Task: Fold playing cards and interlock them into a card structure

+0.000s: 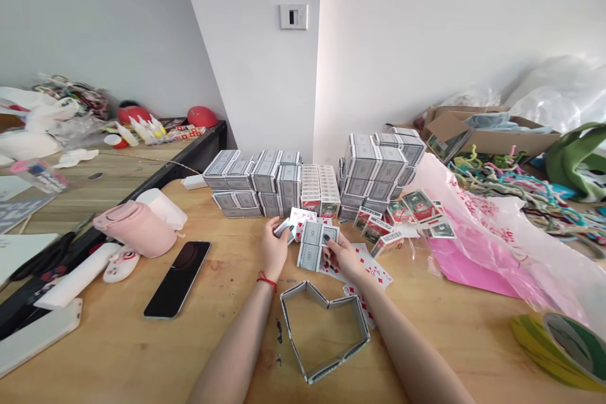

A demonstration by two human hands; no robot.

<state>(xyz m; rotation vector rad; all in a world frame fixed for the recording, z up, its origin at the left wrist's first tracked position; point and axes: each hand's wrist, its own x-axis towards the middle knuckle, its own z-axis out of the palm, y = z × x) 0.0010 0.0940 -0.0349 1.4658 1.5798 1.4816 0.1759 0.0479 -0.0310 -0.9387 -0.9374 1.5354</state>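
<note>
My left hand (274, 246) is closed around a few playing cards (297, 222) near the middle of the wooden table (142, 341). My right hand (341, 257) pinches grey-backed cards (312, 246) fanned out between both hands. Loose face-up cards (374, 271) with red pips lie under and right of my right hand. In front of my wrists stands a heart-shaped frame (324, 328) made of cards set on edge. A red cord circles my left wrist.
Stacks of boxed card decks (255, 180) and a taller stack (379, 170) line the back. A black phone (178, 278), a pink pouch (135, 227) and a white roll (78, 278) lie left. A pink plastic bag (478, 240), coloured cords (521, 192) and tape (563, 344) sit right.
</note>
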